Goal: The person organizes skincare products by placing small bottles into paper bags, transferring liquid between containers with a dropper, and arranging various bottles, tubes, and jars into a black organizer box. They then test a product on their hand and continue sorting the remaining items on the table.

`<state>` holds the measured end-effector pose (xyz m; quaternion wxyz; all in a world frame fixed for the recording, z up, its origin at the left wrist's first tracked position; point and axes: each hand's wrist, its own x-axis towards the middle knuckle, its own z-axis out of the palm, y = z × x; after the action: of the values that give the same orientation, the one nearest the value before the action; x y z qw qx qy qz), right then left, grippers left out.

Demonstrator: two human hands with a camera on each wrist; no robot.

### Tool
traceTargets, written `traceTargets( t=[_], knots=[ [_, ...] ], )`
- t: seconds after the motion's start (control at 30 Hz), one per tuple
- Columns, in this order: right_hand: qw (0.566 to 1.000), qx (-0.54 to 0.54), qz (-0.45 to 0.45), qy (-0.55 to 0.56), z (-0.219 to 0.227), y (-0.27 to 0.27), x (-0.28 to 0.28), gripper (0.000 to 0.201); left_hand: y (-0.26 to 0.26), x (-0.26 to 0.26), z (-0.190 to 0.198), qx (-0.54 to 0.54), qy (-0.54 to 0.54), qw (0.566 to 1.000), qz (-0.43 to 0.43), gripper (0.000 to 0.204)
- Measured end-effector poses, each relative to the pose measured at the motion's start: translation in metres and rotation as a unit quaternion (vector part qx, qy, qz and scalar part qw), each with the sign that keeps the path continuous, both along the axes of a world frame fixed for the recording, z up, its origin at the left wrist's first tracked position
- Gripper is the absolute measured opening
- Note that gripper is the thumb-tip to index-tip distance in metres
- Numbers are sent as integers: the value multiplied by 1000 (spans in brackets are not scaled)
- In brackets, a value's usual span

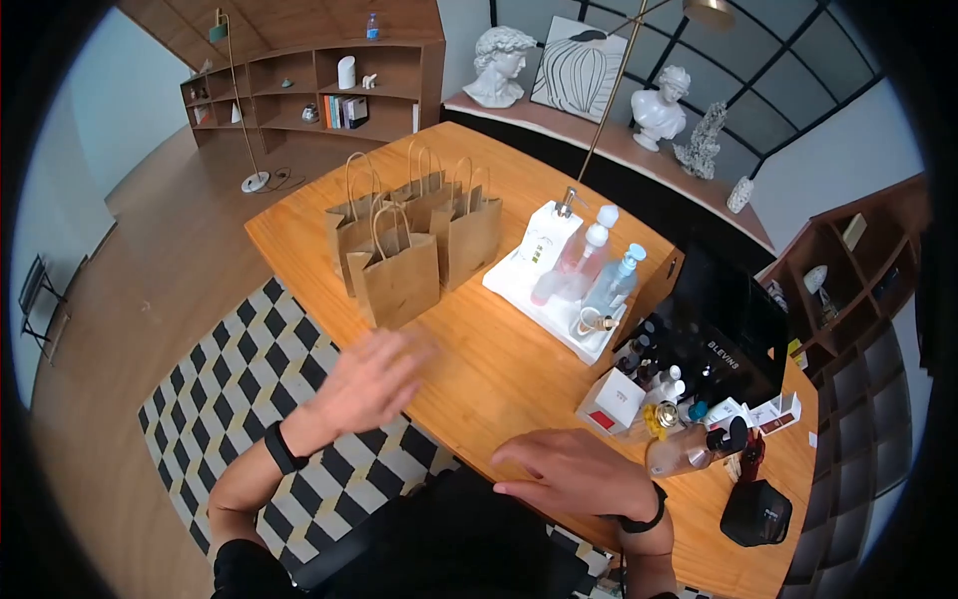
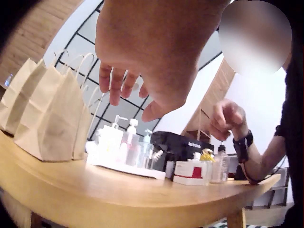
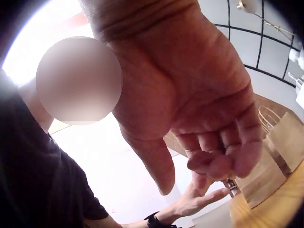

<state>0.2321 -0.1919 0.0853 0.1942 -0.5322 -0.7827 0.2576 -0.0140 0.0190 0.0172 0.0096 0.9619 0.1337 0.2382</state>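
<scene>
Right hand (image 1: 579, 471), lower centre of head view: empty, fingers loosely bent; left hand (image 1: 369, 381), left of centre: blurred, empty, fingers relaxed, the two apart at near edge of table (image 1: 474, 364). White box (image 1: 611, 401) near the right hand, right of centre; paper bags (image 1: 401, 282) upright just past the left hand, upper left. Farther: tray (image 1: 517, 294) of dispensers (image 1: 577, 272) mid-frame, busts (image 1: 659, 112) along top.
</scene>
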Motion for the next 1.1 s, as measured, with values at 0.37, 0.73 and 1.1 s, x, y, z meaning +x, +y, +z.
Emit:
traceTargets(
  t=[0.37,0.73,1.1],
  knots=[
    [995,11,-68,-69,-2,-10,33,34,54,-4,5,-101,-223,936,252,43],
    [996,-13,-59,-68,-24,-1,36,38,78,11,-55,-14,-143,946,290,37],
    [996,-35,-60,-64,-32,8,40,35,72,30,-70,-225,-202,913,275,48]
  ],
)
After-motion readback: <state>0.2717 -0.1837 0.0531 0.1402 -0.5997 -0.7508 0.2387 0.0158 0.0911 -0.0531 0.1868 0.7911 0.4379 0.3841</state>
